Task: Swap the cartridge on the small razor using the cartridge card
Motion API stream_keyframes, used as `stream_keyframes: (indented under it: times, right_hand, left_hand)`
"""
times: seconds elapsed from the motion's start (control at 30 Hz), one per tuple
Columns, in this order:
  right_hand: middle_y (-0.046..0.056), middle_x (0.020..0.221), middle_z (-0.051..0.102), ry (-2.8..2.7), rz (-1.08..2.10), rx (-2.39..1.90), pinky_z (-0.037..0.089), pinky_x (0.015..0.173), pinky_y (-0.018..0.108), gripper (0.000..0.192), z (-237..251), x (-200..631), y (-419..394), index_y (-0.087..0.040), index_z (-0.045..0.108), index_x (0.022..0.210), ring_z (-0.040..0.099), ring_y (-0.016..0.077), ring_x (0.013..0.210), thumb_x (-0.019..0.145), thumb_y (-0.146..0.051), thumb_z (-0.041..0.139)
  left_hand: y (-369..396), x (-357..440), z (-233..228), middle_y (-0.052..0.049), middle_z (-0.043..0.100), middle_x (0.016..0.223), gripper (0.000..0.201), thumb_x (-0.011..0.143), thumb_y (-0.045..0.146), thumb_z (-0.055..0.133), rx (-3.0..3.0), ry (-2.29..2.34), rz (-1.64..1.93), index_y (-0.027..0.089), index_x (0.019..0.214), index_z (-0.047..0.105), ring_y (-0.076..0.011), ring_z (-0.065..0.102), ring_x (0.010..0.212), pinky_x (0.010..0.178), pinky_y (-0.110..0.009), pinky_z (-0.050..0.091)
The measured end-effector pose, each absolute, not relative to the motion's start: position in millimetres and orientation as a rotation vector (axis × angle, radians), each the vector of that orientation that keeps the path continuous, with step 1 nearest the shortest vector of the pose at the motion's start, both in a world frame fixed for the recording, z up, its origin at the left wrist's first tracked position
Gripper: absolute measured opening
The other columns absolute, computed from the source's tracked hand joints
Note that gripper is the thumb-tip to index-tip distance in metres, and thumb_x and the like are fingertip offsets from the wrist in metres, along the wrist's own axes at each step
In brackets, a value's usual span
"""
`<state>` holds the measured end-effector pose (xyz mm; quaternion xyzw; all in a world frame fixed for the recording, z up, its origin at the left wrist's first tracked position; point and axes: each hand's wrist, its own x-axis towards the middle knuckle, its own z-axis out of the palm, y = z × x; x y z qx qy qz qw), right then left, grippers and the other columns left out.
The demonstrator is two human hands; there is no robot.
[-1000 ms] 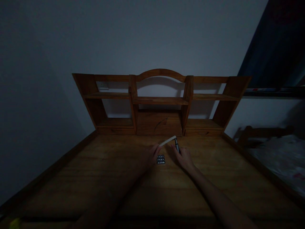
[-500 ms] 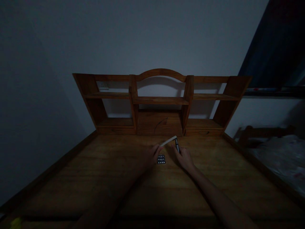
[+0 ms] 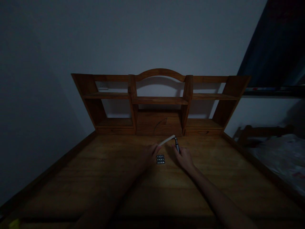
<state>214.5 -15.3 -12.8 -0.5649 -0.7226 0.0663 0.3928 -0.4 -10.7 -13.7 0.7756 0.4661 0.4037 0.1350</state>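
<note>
Wooden desk (image 3: 214, 178), both my hands out near its far edge
My left hand (image 3: 152, 152) pinches one end of a pale strip (image 3: 167, 140); my right hand (image 3: 184, 158) is closed round a dark pen-like tool (image 3: 177, 145), its tip meeting the strip's far end, I think; the light is dim. Between them lies a small dark card (image 3: 160, 159)

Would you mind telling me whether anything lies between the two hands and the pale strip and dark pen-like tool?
Nothing visible does: the left hand already grips the pale strip, the right hand the dark tool. A small blister pack lies between the hands.
</note>
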Motion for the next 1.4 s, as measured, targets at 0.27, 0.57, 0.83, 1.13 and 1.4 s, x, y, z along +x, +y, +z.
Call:
stream_keyframes:
  times: [0.27,0.57,0.83,1.13,1.4]
  right_hand:
    - [0.007,0.057,0.062,-1.826,0.180,-1.404,0.029,0.050,0.024,0.057,-12.1,215.1,-16.6,-0.015,0.064,0.066,0.060,0.0178,0.053,0.096,-0.051,0.032]
    - [0.007,0.057,0.063,-1.818,0.199,-1.408,0.030,0.052,0.025,0.058,-9.6,213.1,-17.6,-0.015,0.066,0.067,0.062,0.0193,0.056,0.096,-0.053,0.032]
    - [0.007,0.056,0.062,-1.823,0.209,-1.406,0.032,0.053,0.025,0.058,-6.3,213.4,-20.2,-0.016,0.067,0.069,0.062,0.0199,0.057,0.095,-0.053,0.031]
    - [0.008,0.057,0.063,-1.839,0.206,-1.439,0.032,0.052,0.025,0.061,-8.0,213.0,-18.3,-0.015,0.067,0.068,0.063,0.0198,0.056,0.095,-0.055,0.029]
    - [0.011,0.063,0.067,-1.851,0.230,-1.447,0.033,0.054,0.026,0.061,-8.4,212.6,-17.9,-0.014,0.068,0.070,0.065,0.0221,0.061,0.096,-0.055,0.030]
  left_hand:
    - [-8.2,-3.3,-16.2,-0.001,0.067,0.086,0.033,0.096,0.042,0.033,2.211,1.474,1.197,0.023,0.101,0.060,-0.0143,0.064,0.079,0.071,-0.024,0.051]
    - [-16.6,1.9,-6.9,-0.002,0.067,0.086,0.035,0.097,0.043,0.031,2.223,1.379,1.130,0.023,0.097,0.059,-0.0145,0.064,0.076,0.071,-0.026,0.049]
    - [-18.8,0.2,-0.5,-0.003,0.066,0.081,0.035,0.096,0.042,0.033,2.199,1.425,1.169,0.022,0.093,0.061,-0.0154,0.062,0.070,0.066,-0.027,0.049]
    - [-14.4,-0.3,-6.9,-0.002,0.066,0.084,0.037,0.097,0.044,0.030,2.249,1.461,1.102,0.022,0.099,0.060,-0.0148,0.064,0.077,0.071,-0.026,0.049]
    - [-19.3,-0.2,-3.7,-0.003,0.068,0.088,0.037,0.096,0.045,0.032,2.260,1.455,1.108,0.023,0.101,0.060,-0.0160,0.065,0.076,0.071,-0.027,0.050]
